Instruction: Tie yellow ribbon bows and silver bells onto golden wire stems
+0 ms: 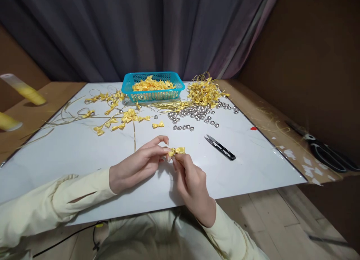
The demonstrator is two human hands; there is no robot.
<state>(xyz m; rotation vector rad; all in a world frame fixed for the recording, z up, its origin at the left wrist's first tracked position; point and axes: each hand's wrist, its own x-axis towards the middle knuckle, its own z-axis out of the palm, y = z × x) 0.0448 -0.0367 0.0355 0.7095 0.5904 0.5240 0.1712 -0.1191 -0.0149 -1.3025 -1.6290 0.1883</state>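
A small yellow ribbon bow [177, 151] is pinched between the fingertips of both hands over the white board [84, 151]. My left hand [137, 164] comes in from the left, thumb and forefinger closed on the bow's left side. My right hand [191, 185] rises from below, its fingers closed on the bow's middle. A thin gold cord [134, 134] lies on the board just left of the hands. Black thread snips [220, 147] rest to the right of the bow.
A blue basket [153, 93] of yellow bows stands at the back. Silver beads [194, 114], loose bows [123, 119] and a pile of gold-corded bows [204, 91] lie around it. Large black scissors [323, 149] lie at far right; yellow spools [24, 89] at far left.
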